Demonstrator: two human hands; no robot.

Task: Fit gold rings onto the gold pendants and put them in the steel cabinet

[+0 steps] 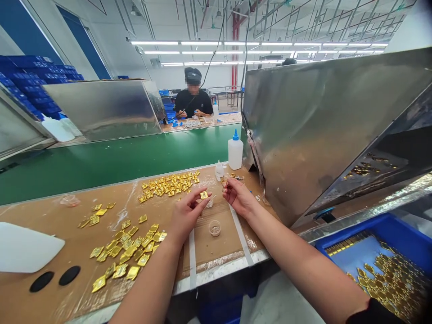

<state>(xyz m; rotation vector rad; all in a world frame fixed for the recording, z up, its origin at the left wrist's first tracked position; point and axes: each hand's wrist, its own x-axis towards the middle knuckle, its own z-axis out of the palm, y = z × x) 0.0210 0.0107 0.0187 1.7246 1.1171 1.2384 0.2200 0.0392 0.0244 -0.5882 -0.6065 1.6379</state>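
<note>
My left hand (187, 213) pinches a small square gold metal piece (204, 195) between thumb and fingers, above the cardboard-covered bench. To its right, my right hand (239, 197) is closed with fingertips together. A tiny gold glint shows at those fingertips, but what they hold is too small to name. Between and below the hands stands a small clear plastic cup (214, 228). Another small clear container (209, 202) is partly hidden behind my left fingers. Beyond the left hand lies a spread of gold pieces (168, 184); a looser heap of square gold pieces (130, 245) is left of my forearm.
A white bottle with blue cap (235, 153) and a small squeeze bottle (219, 170) stand behind my right hand. A metal hood (324, 121) rises at right, above a blue tray (401, 225) of gold pieces. A co-worker (193, 101) sits across the green belt (135, 157).
</note>
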